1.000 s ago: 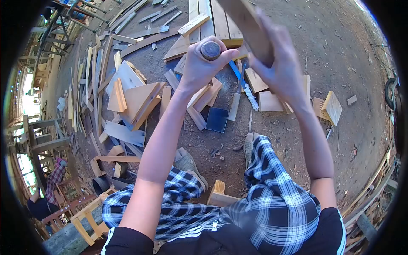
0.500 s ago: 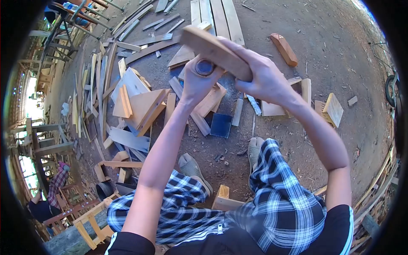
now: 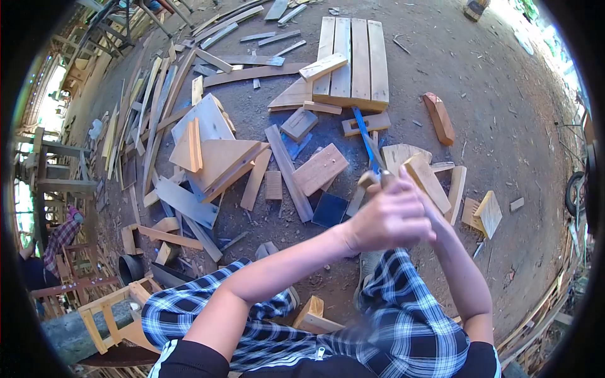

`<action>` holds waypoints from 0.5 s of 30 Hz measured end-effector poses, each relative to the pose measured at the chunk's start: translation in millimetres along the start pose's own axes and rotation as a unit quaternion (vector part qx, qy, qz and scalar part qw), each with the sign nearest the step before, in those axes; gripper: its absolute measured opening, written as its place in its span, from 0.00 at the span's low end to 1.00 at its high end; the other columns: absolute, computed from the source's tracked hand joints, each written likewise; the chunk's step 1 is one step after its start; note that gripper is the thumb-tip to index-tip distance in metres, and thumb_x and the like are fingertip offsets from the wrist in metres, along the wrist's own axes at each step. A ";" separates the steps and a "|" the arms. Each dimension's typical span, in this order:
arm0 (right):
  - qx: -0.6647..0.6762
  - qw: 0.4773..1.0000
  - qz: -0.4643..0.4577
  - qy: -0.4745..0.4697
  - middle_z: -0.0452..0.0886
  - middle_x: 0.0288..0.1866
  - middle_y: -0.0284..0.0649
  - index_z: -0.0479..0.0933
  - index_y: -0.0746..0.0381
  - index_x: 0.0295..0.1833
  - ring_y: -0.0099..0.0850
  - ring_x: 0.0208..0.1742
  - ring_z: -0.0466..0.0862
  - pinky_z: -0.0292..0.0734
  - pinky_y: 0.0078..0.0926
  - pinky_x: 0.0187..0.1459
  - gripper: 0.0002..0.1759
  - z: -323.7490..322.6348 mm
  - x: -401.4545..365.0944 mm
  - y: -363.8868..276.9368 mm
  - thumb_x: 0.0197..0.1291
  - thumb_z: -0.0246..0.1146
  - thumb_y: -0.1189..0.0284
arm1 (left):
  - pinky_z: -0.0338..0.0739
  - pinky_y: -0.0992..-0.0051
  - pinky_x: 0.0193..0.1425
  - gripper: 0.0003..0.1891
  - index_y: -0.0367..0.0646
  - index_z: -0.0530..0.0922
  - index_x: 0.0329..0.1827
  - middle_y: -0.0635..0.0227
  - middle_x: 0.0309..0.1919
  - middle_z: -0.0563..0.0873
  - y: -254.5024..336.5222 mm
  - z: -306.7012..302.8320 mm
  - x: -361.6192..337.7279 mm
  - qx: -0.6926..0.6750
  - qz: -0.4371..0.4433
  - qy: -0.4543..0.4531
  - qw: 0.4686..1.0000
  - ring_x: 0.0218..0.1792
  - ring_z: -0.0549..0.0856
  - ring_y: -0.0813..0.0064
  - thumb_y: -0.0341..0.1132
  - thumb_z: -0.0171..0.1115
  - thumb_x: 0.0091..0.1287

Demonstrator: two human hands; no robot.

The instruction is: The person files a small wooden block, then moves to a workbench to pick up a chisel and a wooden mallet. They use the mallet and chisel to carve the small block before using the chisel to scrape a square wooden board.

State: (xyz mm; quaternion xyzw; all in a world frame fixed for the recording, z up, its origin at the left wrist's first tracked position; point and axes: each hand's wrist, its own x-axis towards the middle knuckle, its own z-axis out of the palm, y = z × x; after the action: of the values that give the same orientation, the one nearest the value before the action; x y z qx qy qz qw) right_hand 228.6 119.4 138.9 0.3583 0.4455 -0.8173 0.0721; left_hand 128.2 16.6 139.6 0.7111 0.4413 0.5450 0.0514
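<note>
My left hand (image 3: pixel 391 217) is a closed fist in front of my right, slightly blurred. A dark, round-ended thing (image 3: pixel 386 178) pokes out at the top of this fist, its kind hidden by the fingers. Behind it, my right hand (image 3: pixel 413 186) is mostly covered, with the thumb side showing. Along that hand's far side lies a wooden block (image 3: pixel 430 184) with a pale end, gripped by the hidden fingers. Just beyond the hands, a long blue tool (image 3: pixel 363 135) lies across a slotted wood piece (image 3: pixel 378 122). A dark square plate (image 3: pixel 329 210) is on the ground to the left.
Wood offcuts surround me, including a drilled block (image 3: pixel 321 169) and angled boards (image 3: pixel 220 160). A slatted wooden panel (image 3: pixel 351 63) lies ahead, and a reddish-brown block (image 3: pixel 439 120) at right. Long strips (image 3: pixel 154 120) are heaped at left. A person (image 3: pixel 53 249) is at far left.
Both hands have come down and to the right, closer to my body. The wooden block has dropped with my right hand, and my left fist has crossed in front of it. The view has shifted.
</note>
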 end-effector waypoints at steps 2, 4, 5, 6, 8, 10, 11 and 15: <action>0.272 0.949 0.035 -0.157 0.76 0.35 0.33 0.76 0.63 0.57 0.24 0.36 0.77 0.75 0.20 0.42 0.27 11.4 5.7 6.1 0.75 0.49 0.49 | 0.72 0.63 0.56 0.03 0.50 0.82 0.28 0.77 0.23 0.72 1.1 8.3 -9.1 -0.002 0.013 -0.045 0.999 0.35 0.79 0.74 0.31 0.65 0.60; 0.179 0.982 0.015 -0.060 0.76 0.36 0.33 0.76 0.62 0.56 0.23 0.36 0.78 0.77 0.20 0.40 0.24 -0.6 7.0 7.4 0.74 0.51 0.52 | 0.59 0.54 0.69 0.11 0.63 0.82 0.45 0.73 0.33 0.72 -2.2 8.8 -17.2 0.074 0.047 -0.099 0.991 0.49 0.76 0.70 0.38 0.66 0.60; 0.083 0.996 -0.008 0.035 0.76 0.37 0.33 0.75 0.62 0.56 0.21 0.36 0.78 0.78 0.19 0.39 0.22 -7.6 9.8 6.8 0.74 0.53 0.54 | 0.53 0.50 0.75 0.17 0.69 0.81 0.53 0.72 0.37 0.72 -6.6 5.0 -19.6 0.113 0.066 -0.128 0.983 0.56 0.74 0.68 0.42 0.66 0.60; 0.063 0.998 -0.016 0.019 0.76 0.39 0.32 0.74 0.60 0.57 0.19 0.36 0.78 0.79 0.17 0.39 0.17 -14.8 10.4 2.4 0.72 0.57 0.60 | 0.47 0.49 0.77 0.26 0.79 0.74 0.63 0.67 0.52 0.70 -14.6 -8.7 -26.1 0.109 0.068 -0.184 0.974 0.66 0.67 0.68 0.51 0.68 0.60; 0.062 0.994 -0.032 0.086 0.75 0.36 0.30 0.72 0.60 0.57 0.17 0.32 0.77 0.79 0.17 0.34 0.15 -15.2 15.4 2.4 0.70 0.59 0.65 | 0.57 0.52 0.73 0.33 0.53 0.74 0.66 0.63 0.53 0.76 -51.6 -39.3 -32.5 0.076 -0.048 -0.088 0.992 0.63 0.71 0.64 0.62 0.65 0.62; -0.010 0.995 -0.055 0.084 0.73 0.30 0.29 0.71 0.62 0.57 0.16 0.26 0.74 0.76 0.19 0.29 0.15 -37.4 26.9 17.5 0.70 0.58 0.68 | 0.72 0.71 0.61 0.16 0.40 0.76 0.59 0.67 0.50 0.79 -109.8 -37.0 -45.1 -0.239 -0.370 0.209 0.873 0.53 0.78 0.73 0.40 0.52 0.77; -0.002 0.994 -0.052 0.093 0.73 0.30 0.29 0.71 0.62 0.57 0.16 0.26 0.74 0.76 0.19 0.29 0.15 -40.9 32.6 21.8 0.70 0.58 0.68 | 0.74 0.73 0.58 0.12 0.39 0.76 0.58 0.68 0.49 0.80 -149.1 -47.0 -53.3 -0.071 -0.438 0.213 0.871 0.50 0.79 0.77 0.32 0.48 0.78; -0.111 0.987 -0.068 0.090 0.72 0.26 0.29 0.72 0.63 0.54 0.17 0.22 0.72 0.69 0.17 0.24 0.15 -39.0 33.2 24.5 0.67 0.61 0.68 | 0.79 0.63 0.47 0.07 0.41 0.76 0.49 0.67 0.38 0.79 -291.9 -42.3 -97.8 -0.308 -0.641 0.512 0.482 0.37 0.78 0.72 0.31 0.52 0.74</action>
State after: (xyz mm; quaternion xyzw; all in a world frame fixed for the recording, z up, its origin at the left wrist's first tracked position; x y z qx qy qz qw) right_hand 235.3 142.0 87.3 0.3891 0.5615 -0.7302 0.0154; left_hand -74.9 109.1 -76.5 -0.2346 0.5269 0.7296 0.3675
